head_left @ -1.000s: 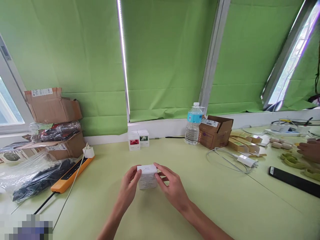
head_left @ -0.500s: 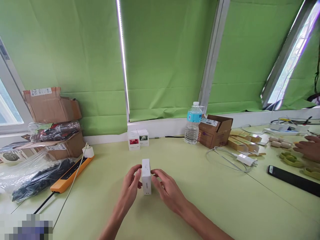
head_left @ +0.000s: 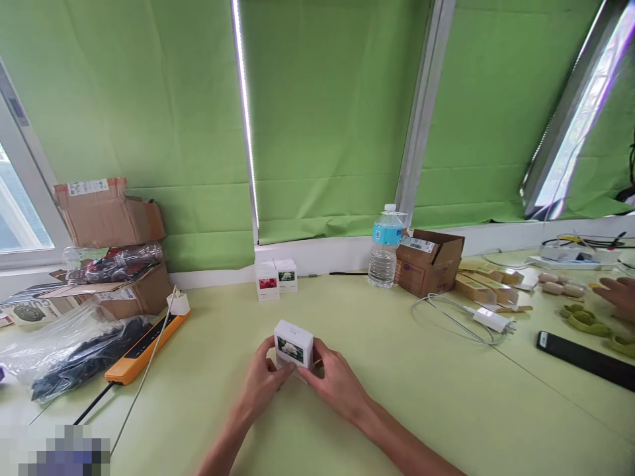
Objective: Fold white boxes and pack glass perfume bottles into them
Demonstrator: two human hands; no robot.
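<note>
A small white box (head_left: 294, 344) with a dark flower picture on its near face is held just above the pale green table (head_left: 397, 396). My left hand (head_left: 262, 383) grips its left underside with curled fingers. My right hand (head_left: 335, 383) grips its right side, fingers curled round the box. Two similar small white boxes (head_left: 276, 278), one with a red picture and one with a dark picture, stand by the window sill behind.
A water bottle (head_left: 384, 246) and an open cardboard box (head_left: 429, 260) stand at the back right, with a white charger and cable (head_left: 489, 318) and a black bar (head_left: 585, 359) nearby. Another person's hand (head_left: 618, 296) rests far right. An orange power strip (head_left: 143, 338), plastic bags and cartons lie left.
The box has been turned in my hands: from lying flat, to standing on its narrow edge, to showing its pictured face toward me. Both hands stay on it.
</note>
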